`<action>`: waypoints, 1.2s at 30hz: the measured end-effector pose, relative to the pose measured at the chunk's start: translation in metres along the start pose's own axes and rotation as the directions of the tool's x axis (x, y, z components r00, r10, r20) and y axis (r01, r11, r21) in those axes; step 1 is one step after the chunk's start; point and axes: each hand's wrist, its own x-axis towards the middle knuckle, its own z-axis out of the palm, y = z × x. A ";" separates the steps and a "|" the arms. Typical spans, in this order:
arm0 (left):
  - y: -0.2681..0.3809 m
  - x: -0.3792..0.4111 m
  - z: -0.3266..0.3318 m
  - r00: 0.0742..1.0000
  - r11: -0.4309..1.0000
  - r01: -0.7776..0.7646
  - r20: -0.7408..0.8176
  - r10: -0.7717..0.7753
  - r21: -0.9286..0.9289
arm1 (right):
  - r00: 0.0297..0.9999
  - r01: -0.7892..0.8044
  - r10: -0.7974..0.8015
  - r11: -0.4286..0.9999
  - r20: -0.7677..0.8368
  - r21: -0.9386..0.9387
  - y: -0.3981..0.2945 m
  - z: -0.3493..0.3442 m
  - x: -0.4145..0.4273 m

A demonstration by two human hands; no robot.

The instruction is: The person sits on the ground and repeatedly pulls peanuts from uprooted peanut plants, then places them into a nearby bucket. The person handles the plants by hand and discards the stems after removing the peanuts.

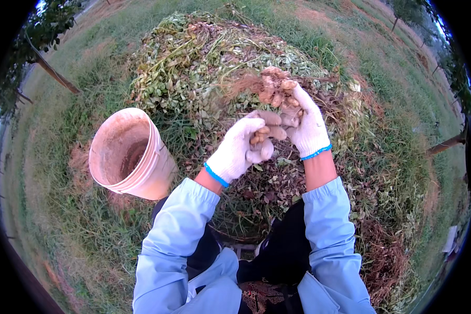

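Note:
Both of my hands wear white knit gloves with blue cuffs. In my right hand [308, 117] is a cluster of peanut pods on their roots [274, 87], held by thumb and fingers. My left hand [247, 141] is curled just below and to the left, its fingertips close to the right hand's fingers. Several loose peanut pods [260, 134] lie in the left palm. Under both hands spreads a heap of pulled peanut plants [216, 59], green and wilting leaves mixed with stems.
A white plastic bucket [159, 172] stands on the grass to my left, its mouth tipped toward me, with a soiled inside. Dry brown roots [386, 259] lie at the lower right. Tree trunks rise at the left [55, 74] and right [447, 144].

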 end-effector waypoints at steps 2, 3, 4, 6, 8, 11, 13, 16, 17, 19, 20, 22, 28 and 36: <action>0.000 0.004 0.001 0.997 0.993 -0.009 -0.076 0.018 0.118 | 0.999 -0.045 0.044 0.998 -0.022 -0.046 0.006 0.020 -0.011; -0.001 0.007 0.006 0.994 0.984 -0.009 -0.107 0.028 0.178 | 0.998 -0.062 0.060 0.996 -0.036 -0.070 0.007 0.024 -0.013; -0.001 0.005 0.017 0.986 0.969 -0.050 -0.143 0.087 0.243 | 0.998 -0.029 0.020 0.991 -0.065 -0.131 0.012 0.017 -0.009; -0.004 0.009 0.016 0.976 0.963 -0.071 -0.183 0.122 0.262 | 0.997 -0.050 0.032 0.964 -0.072 -0.262 0.015 0.013 -0.008; -0.002 0.008 0.013 0.969 0.959 -0.079 -0.204 0.138 0.273 | 0.997 -0.061 0.045 0.961 -0.064 -0.270 0.021 0.018 -0.008; -0.003 0.011 0.015 0.953 0.955 -0.089 -0.256 0.165 0.285 | 0.986 -0.122 0.080 0.945 -0.148 -0.303 0.022 0.026 -0.010; 0.000 0.010 0.006 0.968 0.947 -0.058 -0.216 0.131 0.315 | 0.989 -0.110 0.076 0.953 -0.130 -0.283 0.026 0.031 -0.010; 0.009 0.009 0.008 0.982 0.878 -0.021 -0.153 0.107 0.478 | 0.989 -0.056 0.020 0.965 -0.143 -0.255 0.027 0.030 -0.009; 0.011 0.009 0.010 0.986 0.836 -0.013 -0.131 0.101 0.548 | 0.988 -0.031 -0.007 0.969 -0.155 -0.247 0.027 0.027 -0.008; 0.010 0.008 0.006 0.984 0.761 -0.022 -0.118 0.130 0.648 | 0.991 -0.041 0.010 0.973 -0.136 -0.225 0.029 0.022 -0.007; 0.010 0.007 0.004 0.984 0.719 -0.027 -0.110 0.143 0.694 | 0.992 -0.046 0.019 0.976 -0.127 -0.215 0.029 0.019 -0.006; 0.016 0.003 0.007 0.994 0.665 -0.069 -0.009 0.113 0.744 | 0.994 -0.081 0.069 0.986 -0.088 -0.148 0.026 0.018 -0.009; 0.009 0.001 0.003 1.000 0.950 -0.008 0.013 0.004 0.312 | 0.996 -0.092 0.092 0.994 0.010 -0.056 0.015 0.012 -0.009; 0.005 0.010 0.004 0.954 0.984 -0.079 -0.274 0.121 0.162 | 0.982 -0.044 -0.016 0.950 -0.188 -0.309 0.020 0.016 -0.007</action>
